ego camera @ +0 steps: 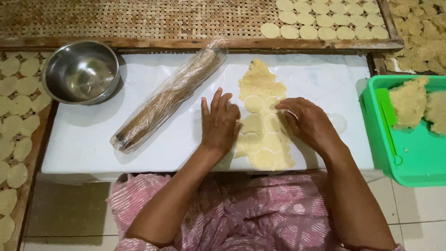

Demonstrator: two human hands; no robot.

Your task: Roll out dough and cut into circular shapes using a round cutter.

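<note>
Setting: we sat at a low white worktop (pixel 93 139) on a tiled floor, with woven bamboo trays around it.
Dough sheet: one flat, pale yellow dough sheet (pixel 260 83) lay on the worktop right of its middle, running away from us, with round cuts pressed into it; we counted about seven circles, though our hands hid part of it.
Left hand: our left hand (pixel 219 122) lay flat and open, fingers together and pointing away, pressing on the left edge of the dough sheet; it gripped nothing.
Right hand: our right hand (pixel 309 122) rested palm down on the right edge of the sheet, fingers curled toward the circles; we could not tell whether anything was under it.
Wrapped item: one long brown rolling pin (pixel 169 100), wrapped in clear plastic film, lay slantwise on the worktop left of our hands, apart from the dough.
Bowl: one shiny steel bowl (pixel 81 70) stood at the far left corner of the worktop.
Green tub: one green plastic tub (pixel 413 162) sat just right of the worktop, holding two lumps of dough (pixel 409 102) and one green scraper (pixel 385 107).
Far tray: one woven tray (pixel 139 18) behind the worktop carried about nineteen cut rounds (pixel 325 21) at its right end.
Left tray: more rounds (pixel 18 102) lay in rows on our left, too many cut off by the edge to count.
Labels: we saw none on any item.
</note>
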